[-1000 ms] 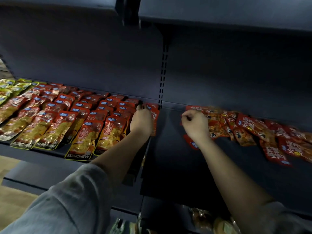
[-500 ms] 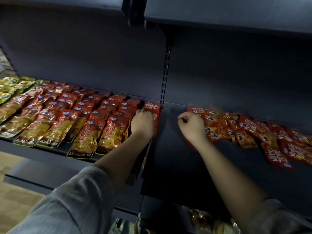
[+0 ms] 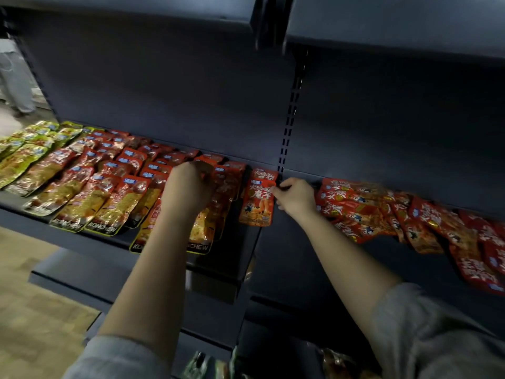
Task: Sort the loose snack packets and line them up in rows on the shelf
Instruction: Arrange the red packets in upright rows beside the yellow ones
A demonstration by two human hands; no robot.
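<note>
Rows of red and gold snack packets (image 3: 109,192) lie in lines on the left part of the dark shelf (image 3: 246,242), with green packets (image 3: 24,149) at the far left. My left hand (image 3: 188,187) rests curled on the packets of the rightmost long row; whether it grips one is hidden. A small red packet (image 3: 258,201) lies at the right end of the rows, and my right hand (image 3: 293,195) pinches its upper right edge. To the right, a loose pile of small red packets (image 3: 382,212) sprawls over the neighbouring shelf.
A slotted upright (image 3: 289,110) divides the two shelf bays. Another shelf (image 3: 382,20) hangs overhead. Lower shelves hold more packets (image 3: 336,362) near my arms. Someone's light trousers (image 3: 16,77) show at the far left beyond the unit. Wooden floor (image 3: 32,296) lies below left.
My right hand has moved left from the loose pile to the bay divider, bringing a small red packet to the end of the rows. My left hand has shifted left onto the long packets.
</note>
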